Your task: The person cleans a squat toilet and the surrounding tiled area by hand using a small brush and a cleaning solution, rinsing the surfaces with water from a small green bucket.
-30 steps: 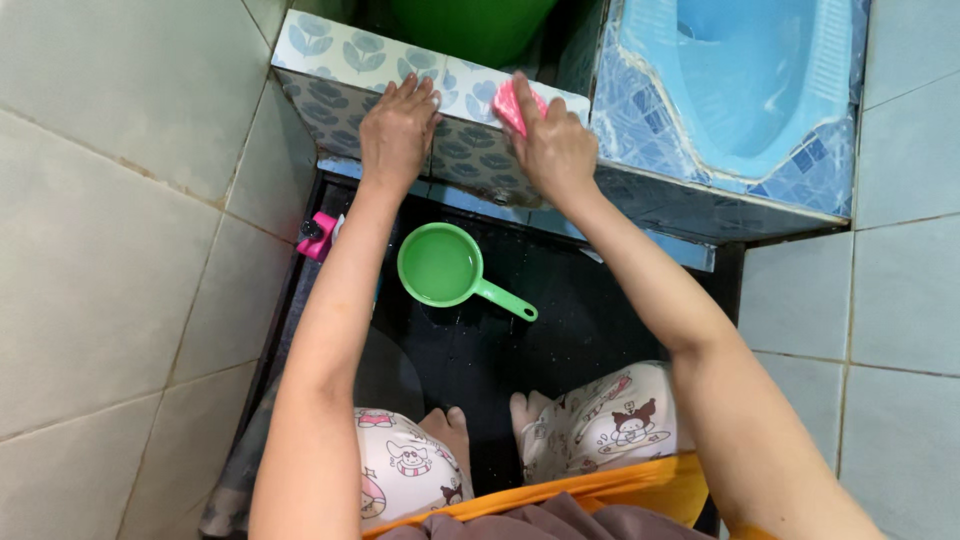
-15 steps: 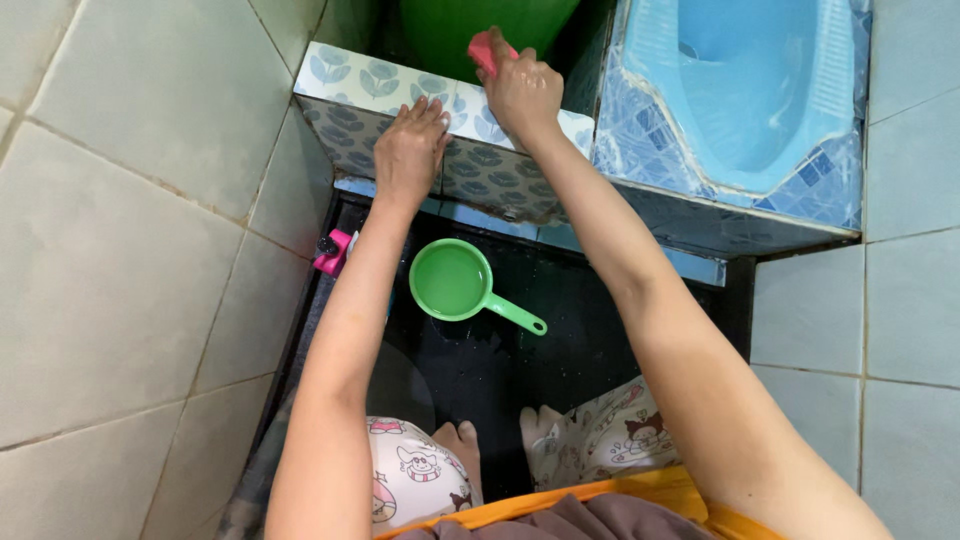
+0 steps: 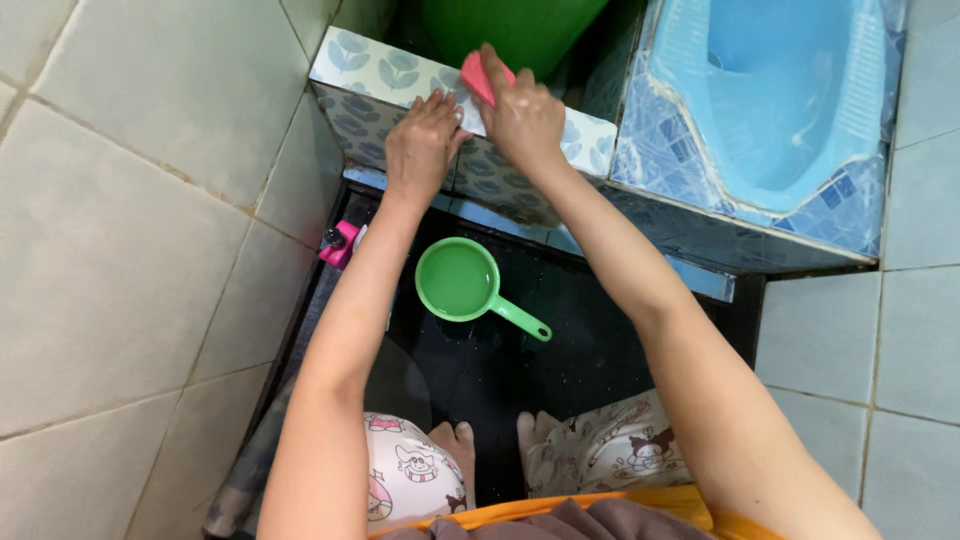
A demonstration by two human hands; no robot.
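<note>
My right hand (image 3: 522, 118) grips a pink sponge (image 3: 474, 76) and presses it on the top of a low ledge tiled with a blue flower pattern (image 3: 372, 62). Beside it, my left hand (image 3: 424, 146) lies flat on the ledge's front edge, fingers spread, holding nothing. On the black floor below both hands stands a green dipper (image 3: 460, 281) filled with water, its handle pointing to the lower right.
A green bucket (image 3: 510, 28) stands behind the ledge. A blue squat toilet (image 3: 770, 95) sits in a raised tiled platform to the right. A pink bottle (image 3: 340, 243) lies at the floor's left edge. Pale wall tiles (image 3: 130, 220) close in left and right. My feet (image 3: 490, 445) rest on the floor.
My right hand carried the sponge from the ledge's front edge up to its back edge, then a little back toward me. My left hand stayed put.
</note>
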